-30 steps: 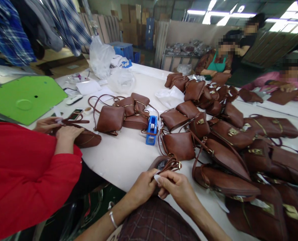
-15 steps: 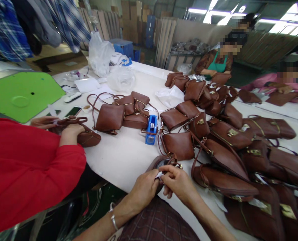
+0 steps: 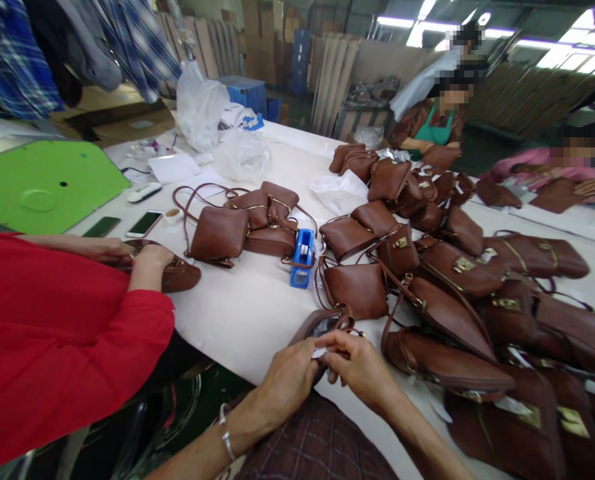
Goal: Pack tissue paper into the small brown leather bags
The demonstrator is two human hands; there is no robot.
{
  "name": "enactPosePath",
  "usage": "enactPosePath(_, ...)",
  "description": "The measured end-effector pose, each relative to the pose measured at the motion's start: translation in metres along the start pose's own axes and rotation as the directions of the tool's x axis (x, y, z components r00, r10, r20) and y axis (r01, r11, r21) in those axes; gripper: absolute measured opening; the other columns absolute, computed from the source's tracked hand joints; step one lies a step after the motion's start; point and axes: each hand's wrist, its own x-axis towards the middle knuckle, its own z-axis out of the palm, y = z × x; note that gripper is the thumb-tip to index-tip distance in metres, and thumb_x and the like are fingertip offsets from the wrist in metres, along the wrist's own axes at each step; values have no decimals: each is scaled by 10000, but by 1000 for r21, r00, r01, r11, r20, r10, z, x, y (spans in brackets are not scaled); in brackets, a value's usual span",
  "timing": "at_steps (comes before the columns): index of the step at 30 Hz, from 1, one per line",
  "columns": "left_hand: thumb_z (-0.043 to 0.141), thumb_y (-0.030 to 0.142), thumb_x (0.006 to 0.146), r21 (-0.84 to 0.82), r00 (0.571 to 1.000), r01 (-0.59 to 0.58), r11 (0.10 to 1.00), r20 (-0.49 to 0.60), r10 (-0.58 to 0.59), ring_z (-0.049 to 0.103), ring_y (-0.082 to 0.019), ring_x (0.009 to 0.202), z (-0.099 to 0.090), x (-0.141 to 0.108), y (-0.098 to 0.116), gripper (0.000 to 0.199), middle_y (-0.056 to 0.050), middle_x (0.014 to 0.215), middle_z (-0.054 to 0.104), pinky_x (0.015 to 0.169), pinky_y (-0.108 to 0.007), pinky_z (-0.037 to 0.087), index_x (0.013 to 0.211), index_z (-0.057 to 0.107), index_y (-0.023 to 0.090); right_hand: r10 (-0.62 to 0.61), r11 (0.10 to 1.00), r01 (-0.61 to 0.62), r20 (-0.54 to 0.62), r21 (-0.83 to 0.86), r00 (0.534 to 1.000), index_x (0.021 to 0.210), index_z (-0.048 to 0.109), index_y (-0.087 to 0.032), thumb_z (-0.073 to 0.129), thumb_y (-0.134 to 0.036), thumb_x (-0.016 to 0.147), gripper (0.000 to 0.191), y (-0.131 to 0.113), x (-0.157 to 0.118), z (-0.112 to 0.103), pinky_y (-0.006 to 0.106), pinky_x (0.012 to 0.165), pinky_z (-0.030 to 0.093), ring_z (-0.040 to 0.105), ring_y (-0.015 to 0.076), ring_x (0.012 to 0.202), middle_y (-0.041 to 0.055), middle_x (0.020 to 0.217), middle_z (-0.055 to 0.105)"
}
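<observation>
My left hand (image 3: 290, 377) and my right hand (image 3: 352, 360) meet at the table's near edge, fingers closed. Between their fingertips is a small white slip (image 3: 319, 353) that looks like paper or a tag. Right behind the fingers a brown leather handbag (image 3: 305, 328) lies with its mouth open, showing a dark lining. My hands partly cover it, and its strap (image 3: 346, 320) is bunched beside the opening. A blue tape dispenser (image 3: 302, 259) stands beyond it, near another brown handbag (image 3: 357, 290).
Many brown handbags (image 3: 452, 313) crowd the right side of the white table (image 3: 227, 313). More bags (image 3: 220, 233) lie at centre left. A co-worker in a red sleeve (image 3: 142, 320) handles a bag (image 3: 182, 275) close by. Two phones (image 3: 145, 223) and plastic bags (image 3: 242, 157) lie farther back.
The white slip now looks flatter and rounder between my fingertips; my hands barely shift. On the left, the co-worker's hands have lowered onto their bag and its strap is no longer raised.
</observation>
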Motion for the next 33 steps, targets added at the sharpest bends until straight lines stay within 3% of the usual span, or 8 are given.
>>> enactPosePath(3, 454, 140, 854, -47, 1000, 31, 998, 2, -31, 630, -194, 987, -2, 1, 2, 331, -38, 1076, 676, 904, -307, 491, 1148, 597, 186, -39, 999, 39, 0, 3, 999, 965, 671, -169, 553, -233, 774, 234, 2, -1, 0, 198, 514, 415, 582, 104, 570, -12, 650, 641)
enactPosePath(11, 434, 201, 904, 13, 1000, 8, 1000, -9, -8, 633, -204, 974, 1, 0, -4, 277, -52, 1073, 674, 886, -327, 493, 1124, 601, 177, -158, 987, 157, -35, -15, 987, 1067, 653, -206, 561, -220, 817, 266, 18, -3, 2, 225, 640, 483, 610, 110, 648, -12, 767, 673)
enactPosePath(16, 424, 193, 898, 84, 1000, 14, 996, 23, -16, 636, -212, 963, 3, 1, 0, 289, -65, 1068, 674, 885, -331, 501, 1129, 597, 170, -92, 994, 98, -95, 57, 991, 1012, 645, -177, 580, -258, 772, 261, 14, -1, 7, 230, 575, 475, 610, 129, 626, -6, 712, 652)
enactPosePath(22, 411, 226, 918, 82, 999, 38, 996, 32, -41, 643, -221, 953, 5, 2, -1, 269, -80, 1045, 676, 866, -333, 511, 1111, 584, 153, 3, 1000, -2, -107, 13, 994, 794, 615, -167, 567, -283, 762, 130, -2, 2, 9, 267, 540, 497, 618, 160, 566, 11, 631, 646)
enactPosePath(28, 451, 220, 914, 39, 998, 53, 998, 17, -54, 640, -217, 955, 0, 3, 1, 231, -74, 1045, 672, 868, -331, 503, 1088, 586, 151, -32, 980, 71, -206, 185, 978, 828, 595, -175, 607, -348, 775, 182, 13, 0, 17, 263, 589, 501, 621, 157, 632, 14, 700, 640)
enactPosePath(33, 397, 222, 954, 108, 1000, -2, 994, 8, 1, 631, -214, 979, 4, 1, -1, 244, -56, 1068, 660, 871, -339, 500, 1114, 575, 174, -101, 990, 126, -305, 62, 947, 803, 565, -188, 597, -345, 794, 161, 23, -3, 23, 271, 625, 497, 610, 156, 658, 11, 721, 625)
